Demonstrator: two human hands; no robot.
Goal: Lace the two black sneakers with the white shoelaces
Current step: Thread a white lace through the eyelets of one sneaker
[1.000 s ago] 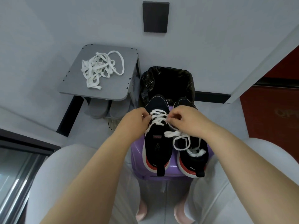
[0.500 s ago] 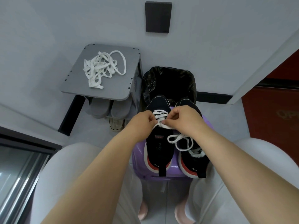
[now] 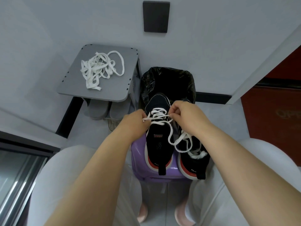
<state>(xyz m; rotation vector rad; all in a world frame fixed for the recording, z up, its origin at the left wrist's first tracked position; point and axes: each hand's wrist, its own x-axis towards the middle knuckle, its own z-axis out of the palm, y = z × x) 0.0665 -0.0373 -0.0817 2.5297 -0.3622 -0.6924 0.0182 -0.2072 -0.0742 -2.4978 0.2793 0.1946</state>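
Nearest: pink slippers (image 3: 143,212) on the floor, white-trousered knees (image 3: 53,176) either side. Btwn knees a purple stool (image 3: 137,156) w/ both black sneakers on top, side by side, heels near, toes far. Left sneaker (image 3: 158,142) has a white lace (image 3: 158,114) crossed thru the far eyelets only, tongue end unlaced. Right sneaker (image 3: 195,167) has loose lace slack (image 3: 180,141) looped over its opening; can't tell if any is threaded there. Left hand (image 3: 136,121) at the left sneaker's left edge, fingers curled, pinching one lace strand. Right hand (image 3: 184,116) over the gap btwn shoes, thumb + forefinger pinching the other strand; lace runs taut-ish across the shoe btwn both hands. Beyond toes: black-lined bin (image 3: 166,82). Far left: grey side table (image 3: 114,84) w/ a tangled pile of spare white laces (image 3: 99,69), grey slippers (image 3: 97,108) underneath. Farthest: black wall plate (image 3: 156,16).
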